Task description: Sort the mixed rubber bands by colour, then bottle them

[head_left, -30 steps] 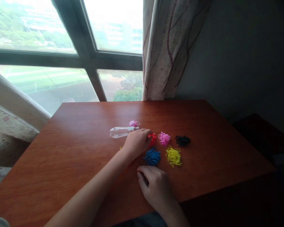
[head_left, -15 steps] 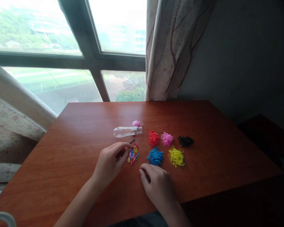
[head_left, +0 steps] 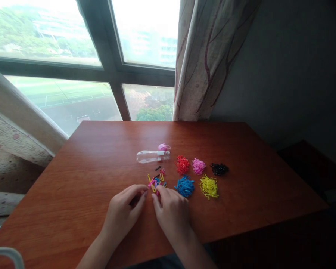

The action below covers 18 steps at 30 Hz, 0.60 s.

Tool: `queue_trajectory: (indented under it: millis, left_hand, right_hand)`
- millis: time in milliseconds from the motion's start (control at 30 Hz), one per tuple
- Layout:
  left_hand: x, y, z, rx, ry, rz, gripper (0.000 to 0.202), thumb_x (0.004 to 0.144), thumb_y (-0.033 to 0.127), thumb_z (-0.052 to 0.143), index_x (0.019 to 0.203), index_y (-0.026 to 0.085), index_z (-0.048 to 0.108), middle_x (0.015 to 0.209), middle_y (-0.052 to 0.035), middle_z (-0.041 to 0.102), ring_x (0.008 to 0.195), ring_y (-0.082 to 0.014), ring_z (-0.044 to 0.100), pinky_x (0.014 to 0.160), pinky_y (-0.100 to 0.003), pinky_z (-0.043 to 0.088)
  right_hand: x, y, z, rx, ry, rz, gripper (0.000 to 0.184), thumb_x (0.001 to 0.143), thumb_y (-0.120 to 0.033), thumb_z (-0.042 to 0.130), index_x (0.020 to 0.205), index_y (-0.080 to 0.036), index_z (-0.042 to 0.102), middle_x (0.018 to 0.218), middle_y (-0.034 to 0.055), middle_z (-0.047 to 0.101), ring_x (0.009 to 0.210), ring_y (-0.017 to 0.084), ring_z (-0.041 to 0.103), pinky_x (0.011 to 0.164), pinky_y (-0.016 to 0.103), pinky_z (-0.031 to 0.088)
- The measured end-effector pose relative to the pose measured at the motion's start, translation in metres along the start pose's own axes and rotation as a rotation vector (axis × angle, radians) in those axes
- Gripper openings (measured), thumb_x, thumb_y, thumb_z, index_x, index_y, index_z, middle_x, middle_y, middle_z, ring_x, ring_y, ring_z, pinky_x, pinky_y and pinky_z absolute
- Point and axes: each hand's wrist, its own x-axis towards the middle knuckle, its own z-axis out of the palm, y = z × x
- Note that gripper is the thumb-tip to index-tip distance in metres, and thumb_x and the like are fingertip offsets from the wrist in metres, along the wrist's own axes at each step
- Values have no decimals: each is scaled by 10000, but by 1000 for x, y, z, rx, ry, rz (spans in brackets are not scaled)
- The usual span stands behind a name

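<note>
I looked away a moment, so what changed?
The left hand moved left from the red pile to the mixed pieces; the right hand moved left from near the blue pile to them. Any grip is unclear. The bottle and both piles stayed put.

2 bare hands [head_left: 172, 209], dark clothing [head_left: 164, 261]

Curled left hand [head_left: 124, 209] near right hand [head_left: 172, 209]

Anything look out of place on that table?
The clear bottle lies on its side, and one dark piece sits loose between it and the mixed pile, oddly apart from the black pile. No damage shows.
</note>
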Motion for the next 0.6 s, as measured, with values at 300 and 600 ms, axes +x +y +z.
queue_trajectory:
  millis: [300,600]
  left_hand:
    - [-2,-2,2,41,-85,16,128,909,207,546,936,214,670,850,5,734,685,-122,670,652,-205,512]
    - [-2,-3,2,90,-61,-5,136,897,216,538,921,218,672,857,-5,742,692,-141,684,649,-227,524]
  right_hand:
    - [0,-1,5,-50,26,21,142,931,-142,571,881,-241,658,771,-7,703,711,174,646,630,259,335]
    - [3,-3,6,-68,-4,33,94,891,-159,648,885,-253,661,784,-21,715,719,179,661,622,252,351]
